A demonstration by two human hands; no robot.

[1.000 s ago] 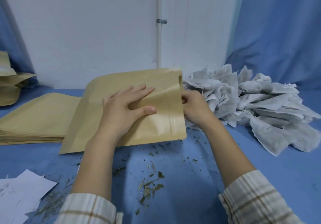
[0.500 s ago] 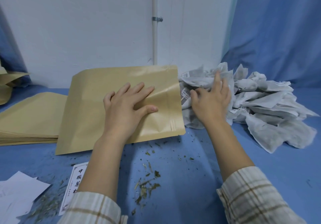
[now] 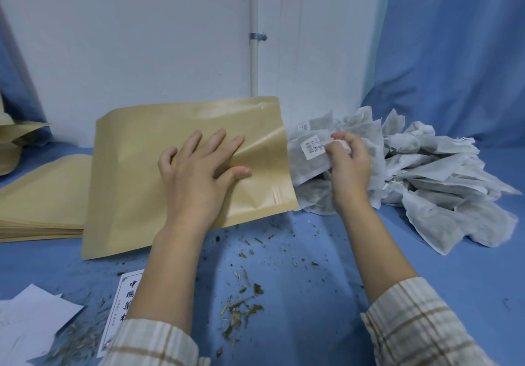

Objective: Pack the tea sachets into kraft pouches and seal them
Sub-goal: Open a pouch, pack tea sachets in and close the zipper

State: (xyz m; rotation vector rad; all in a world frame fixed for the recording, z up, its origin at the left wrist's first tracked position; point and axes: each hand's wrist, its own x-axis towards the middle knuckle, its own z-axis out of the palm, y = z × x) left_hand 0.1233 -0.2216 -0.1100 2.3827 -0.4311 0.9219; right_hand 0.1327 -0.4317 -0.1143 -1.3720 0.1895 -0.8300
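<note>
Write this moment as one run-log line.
left hand: rests flat on kraft pouch | right hand: grips tea sachet by pouch mouth | stage: not yet loaded

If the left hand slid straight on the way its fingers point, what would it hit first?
The left hand lies flat on the kraft pouch, fingers aimed up-right toward its open edge. Past that edge it would likely first meet the tea sachet that the right hand holds, though depth is unclear.

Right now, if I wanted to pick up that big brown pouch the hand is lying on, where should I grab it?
Probably by its right edge, coming from the right. The kraft pouch lies nearly flat on the blue table, but that edge curls up a little, so fingers could slip under. The left hand presses its middle, and the right hand holds a tea sachet there.
</note>
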